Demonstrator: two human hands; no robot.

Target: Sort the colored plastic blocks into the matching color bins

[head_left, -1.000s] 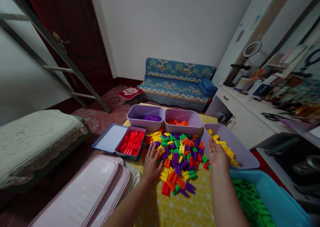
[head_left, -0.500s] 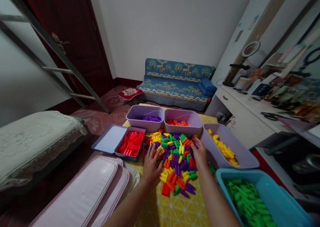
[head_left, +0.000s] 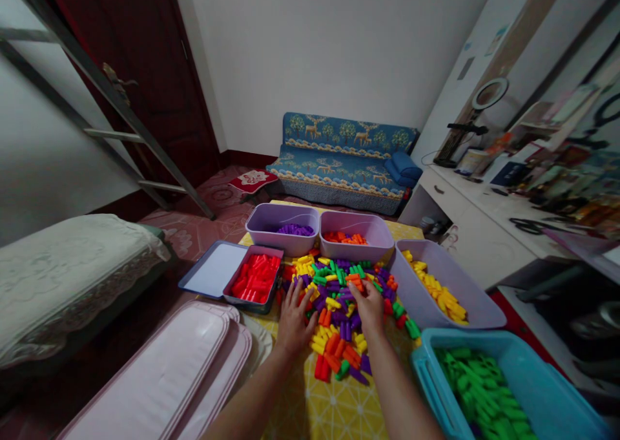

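A heap of small plastic building pieces point(head_left: 333, 303) in red, orange, yellow, green and purple covers the middle of the table. My left hand point(head_left: 293, 318) rests on the heap's left side, fingers spread, with nothing visibly held. On the right part of the heap, my right hand point(head_left: 370, 305) reaches in with its fingers apart and slightly bent. Its fingertips are beside an orange piece point(head_left: 355, 278); whether they touch it is unclear. Left of the heap, an open-lidded box point(head_left: 279, 269) holds red pieces point(head_left: 254, 280).
Lilac bins point(head_left: 261, 235) with purple, orange point(head_left: 356, 251) and yellow point(head_left: 479, 301) pieces border the heap behind and to the right. A turquoise tub point(head_left: 527, 349) of green pieces stands front right. Pale pink lids point(head_left: 159, 369) lie front left. A blue sofa point(head_left: 329, 162) stands beyond the table.
My right hand has moved left across the heap, uncovering pieces along the heap's right side. My left hand stays in nearly the same place.
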